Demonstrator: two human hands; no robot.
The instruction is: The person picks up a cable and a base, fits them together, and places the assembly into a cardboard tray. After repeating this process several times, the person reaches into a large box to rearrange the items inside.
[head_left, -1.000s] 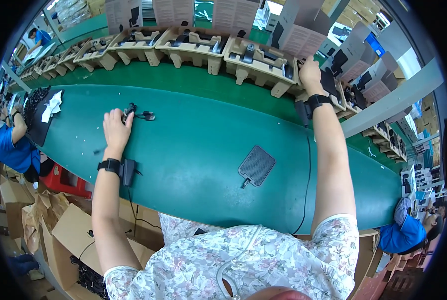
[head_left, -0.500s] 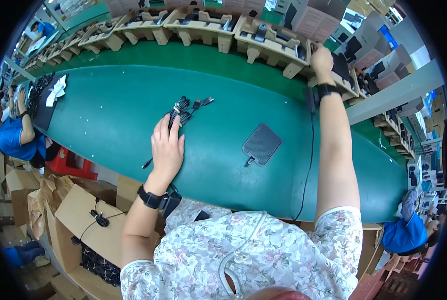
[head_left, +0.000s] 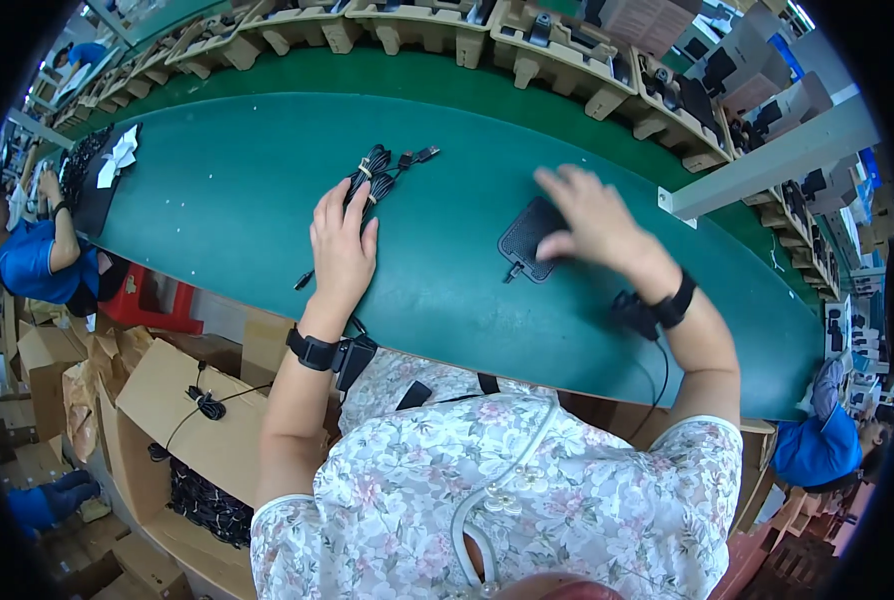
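Note:
Two bundles of black cable [head_left: 377, 188], tied and with metal plugs, lie on the green table left of centre. My left hand [head_left: 345, 245] rests on their near end, fingers stretched out over them and thumb apart; a thin cable end [head_left: 305, 280] pokes out beside the wrist. Right of centre, a dark, rounded square pad [head_left: 522, 238] with a textured top and a short connector lies flat on the table. Slightly blurred, my right hand [head_left: 597, 225] hovers at its right side, fingers spread and nothing visible in them, covering part of the pad.
Moulded cardboard trays [head_left: 562, 55] with black parts line the far side. A white post [head_left: 767, 150] stands at the right. Beside me on the left is an open carton [head_left: 132, 430] of black cables. A person in blue [head_left: 47, 260] sits at the far left, near a red stool [head_left: 152, 305].
My right hand has come back from a tray at the far right to the dark pad. My left hand stays on the cable bundles. The whole view has shifted slightly.

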